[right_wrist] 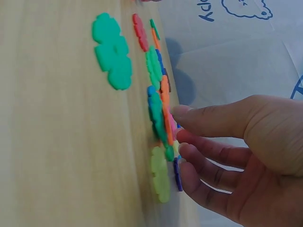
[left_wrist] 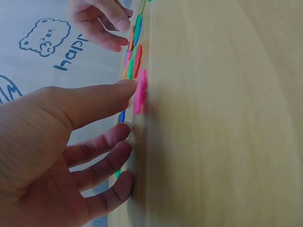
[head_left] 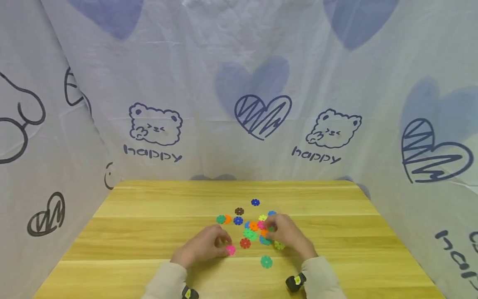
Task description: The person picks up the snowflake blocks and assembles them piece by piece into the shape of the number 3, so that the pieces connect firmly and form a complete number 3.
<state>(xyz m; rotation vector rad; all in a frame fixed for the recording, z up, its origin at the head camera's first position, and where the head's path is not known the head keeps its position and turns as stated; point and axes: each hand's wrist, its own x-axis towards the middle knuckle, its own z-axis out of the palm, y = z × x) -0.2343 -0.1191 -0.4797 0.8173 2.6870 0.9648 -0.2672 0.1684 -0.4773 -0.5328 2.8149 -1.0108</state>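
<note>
Pink and shaped like a flower, one little disc [head_left: 230, 250] is sitting on the wooden desk [head_left: 130, 207], right by the thumb of the left hand [head_left: 203, 246]. From the head, that thumb and the fingers are looking close together, but the left wrist view is showing a gap between them, with the thumb tip at the pink edge and the other fingertips bending loosely. I cannot tell if the thumb is touching it. The right hand [head_left: 286, 230] is reaching over the pile, well apart from the left one. The head view is hiding some of its fingertips, while the right wrist view is showing its thumb and fingers spreading apart, just beside an orange disc [right_wrist: 165, 109]. That same view is showing the orange one leaning close to a teal disc [right_wrist: 156, 113]. Only the head view is showing the whole spread: a dark blue disc [head_left: 255, 202] is lying farthest back, a brown disc [head_left: 239, 211] is lying near it, and a green disc [head_left: 266, 262] is lying nearest the person.
</note>
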